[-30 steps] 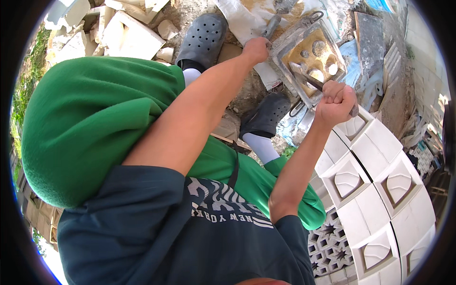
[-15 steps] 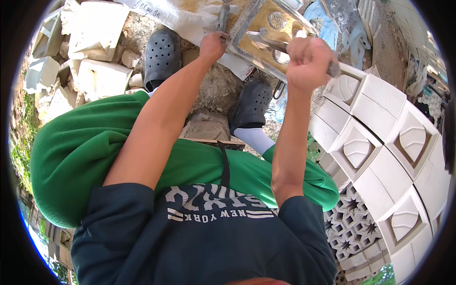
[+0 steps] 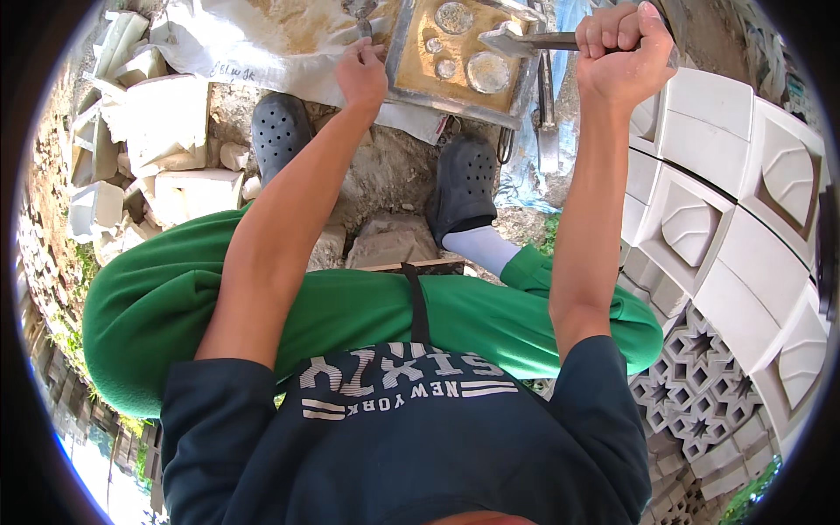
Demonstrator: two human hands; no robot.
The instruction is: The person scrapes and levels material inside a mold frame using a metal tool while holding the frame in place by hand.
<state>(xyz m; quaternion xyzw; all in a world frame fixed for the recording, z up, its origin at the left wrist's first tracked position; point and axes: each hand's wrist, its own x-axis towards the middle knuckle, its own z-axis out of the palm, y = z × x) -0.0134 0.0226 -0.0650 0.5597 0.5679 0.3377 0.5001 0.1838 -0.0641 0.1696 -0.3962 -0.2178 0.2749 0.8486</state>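
Observation:
My right hand is raised at the upper right, fingers wrapped round the handle of a dusty hammer. The hammer's head points left, over the right part of a shallow metal-framed mould. Tan material fills the mould, with round pale discs of differing sizes in it. Just left of the frame, my left hand is closed on a narrow grey tool. Its far end is partly cut off by the upper edge, so its kind is unclear.
A white sack sheet with tan powder lies beyond my left hand. Broken white blocks pile up at the left. Stacked white decorative blocks rise close at the right. My dark clogs stand on dirt before the mould.
My right hand has moved up and right with the hammer, away from the mould's middle. My left hand sits slightly farther left in the picture, still holding its tool. The whole view has shifted.

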